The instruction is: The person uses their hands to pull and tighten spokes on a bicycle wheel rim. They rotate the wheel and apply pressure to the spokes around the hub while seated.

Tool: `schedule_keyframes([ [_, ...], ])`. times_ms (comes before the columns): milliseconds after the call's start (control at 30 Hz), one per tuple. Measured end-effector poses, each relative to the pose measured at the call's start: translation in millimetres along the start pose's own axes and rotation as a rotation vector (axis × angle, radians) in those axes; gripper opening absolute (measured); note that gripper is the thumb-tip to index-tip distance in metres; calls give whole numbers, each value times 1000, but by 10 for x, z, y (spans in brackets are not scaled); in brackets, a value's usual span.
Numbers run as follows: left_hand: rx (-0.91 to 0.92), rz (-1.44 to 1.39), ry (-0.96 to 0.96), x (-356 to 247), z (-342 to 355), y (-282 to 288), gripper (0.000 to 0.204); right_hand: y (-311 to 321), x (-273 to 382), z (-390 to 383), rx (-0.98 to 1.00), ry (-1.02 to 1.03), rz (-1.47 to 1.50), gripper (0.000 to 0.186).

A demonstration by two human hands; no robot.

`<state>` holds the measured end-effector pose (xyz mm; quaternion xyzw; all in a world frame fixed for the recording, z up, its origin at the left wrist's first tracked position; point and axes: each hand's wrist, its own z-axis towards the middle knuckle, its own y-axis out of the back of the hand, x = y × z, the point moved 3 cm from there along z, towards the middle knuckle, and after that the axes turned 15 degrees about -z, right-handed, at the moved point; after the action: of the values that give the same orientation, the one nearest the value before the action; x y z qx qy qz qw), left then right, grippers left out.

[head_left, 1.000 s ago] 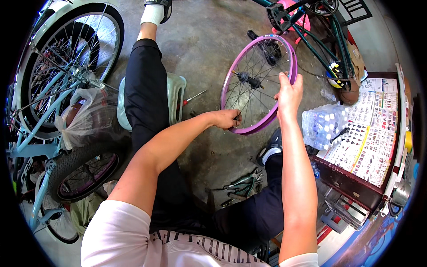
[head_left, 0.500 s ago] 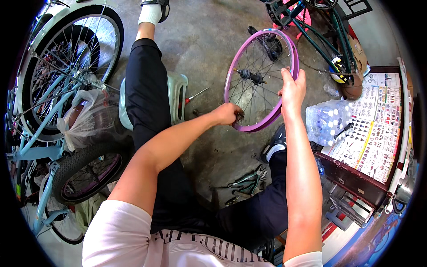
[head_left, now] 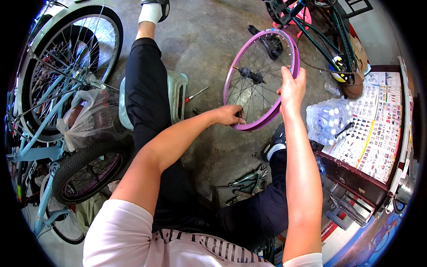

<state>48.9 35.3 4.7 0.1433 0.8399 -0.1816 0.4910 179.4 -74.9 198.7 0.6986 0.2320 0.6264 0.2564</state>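
- Holding out front, tilted, a tireless, purple-rimmed, wire-spoked bicycle wheel [head_left: 253, 77].
- Gripping its right side with a curled, bare right hand [head_left: 292, 90].
- Touching its lower-left edge with a half-curled left hand [head_left: 229, 115]; unclear whether pinching anything.
- Seemingly working there; probably calling next for a steady hold.

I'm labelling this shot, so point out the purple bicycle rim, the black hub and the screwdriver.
Purple bicycle rim [head_left: 260, 124], head view: lower band.
Black hub [head_left: 255, 78], head view: thick body.
Screwdriver [head_left: 187, 99], head view: red handle.
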Motion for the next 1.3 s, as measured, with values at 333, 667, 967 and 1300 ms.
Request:
schedule_keyframes([
  [333,-51,206,-39,96,49,-9,59,73,-173,23,-32,-73,57,24],
  [667,-141,341,-53,-10,-129,52,53,68,-118,-26,-24,-93,75,25],
  [967,-373,358,-67,-65,-280,17,36,61,-93,-20,-10,-28,25,25],
  [1300,-443,292,-83,15,-203,20,27,18,-49,-8,-3,16,-20,29],
])
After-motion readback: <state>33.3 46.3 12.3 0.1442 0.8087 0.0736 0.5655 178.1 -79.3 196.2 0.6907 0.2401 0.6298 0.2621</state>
